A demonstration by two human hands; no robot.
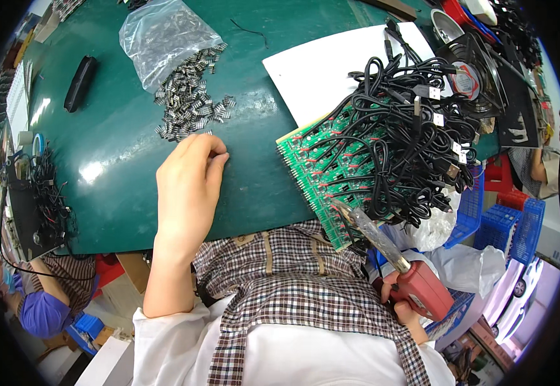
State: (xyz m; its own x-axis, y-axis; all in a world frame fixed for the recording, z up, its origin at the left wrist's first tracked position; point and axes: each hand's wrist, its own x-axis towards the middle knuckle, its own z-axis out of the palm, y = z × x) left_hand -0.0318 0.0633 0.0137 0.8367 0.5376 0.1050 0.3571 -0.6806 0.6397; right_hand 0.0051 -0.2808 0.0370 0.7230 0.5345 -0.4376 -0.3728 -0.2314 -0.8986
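Glossy green tabletop (113,199) spreads around the left hand (189,174) in the head view; its thumb and forefinger curl close together, but whether they pinch anything I cannot tell. Just beyond them, small metal parts (190,96) spill from a crinkled clear bag (164,38). The right hand (408,315) grips a red gun-shaped tool (424,289), its nose by flat green circuit boards (309,177). Looped black cables (379,164) appear already joined there; the loose parts seem unused.
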